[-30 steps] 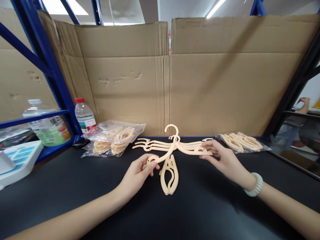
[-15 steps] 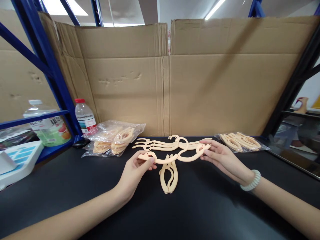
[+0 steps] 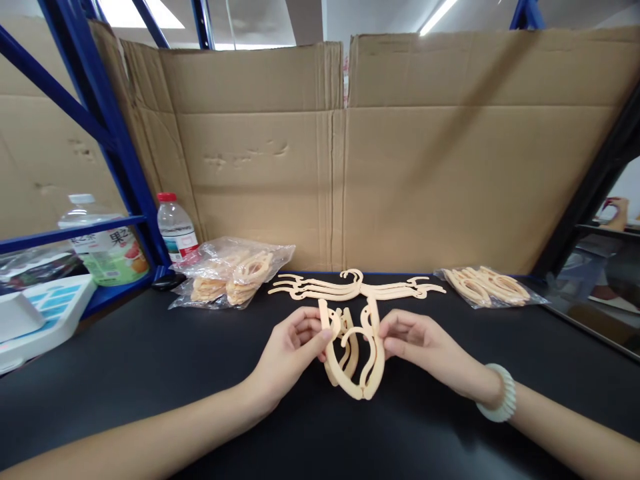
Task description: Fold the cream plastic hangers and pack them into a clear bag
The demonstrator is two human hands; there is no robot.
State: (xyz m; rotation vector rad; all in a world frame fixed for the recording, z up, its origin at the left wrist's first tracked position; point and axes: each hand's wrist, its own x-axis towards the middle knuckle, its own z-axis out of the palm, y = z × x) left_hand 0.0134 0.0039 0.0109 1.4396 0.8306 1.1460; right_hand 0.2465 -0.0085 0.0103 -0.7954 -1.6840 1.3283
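Where the two hands meet over the near middle of the black table (image 3: 410, 427), a cream folding hanger (image 3: 379, 360) hangs half folded, hinge down, arms up, hook curling between them. Left hand (image 3: 295, 343) pinches one arm, thumb in front, other fingers partly hidden behind it. Right hand (image 3: 423, 340) grips the other arm at its outer edge; fingertips partly out of sight. Both forearms cut off by the frame. Directly behind, a second folded hanger (image 3: 354, 353), largely covered by the first; its outline is hard to follow. Farther back, opened hangers (image 3: 330, 291) lie overlapping; count uncertain. Left: bagged hangers (image 3: 250, 270), blurred by plastic glare, near a red-capped bottle (image 3: 176, 227). Right: another clear bag (image 3: 487, 285). White-and-blue object (image 3: 50, 307) at left edge, cropped, unidentifiable.
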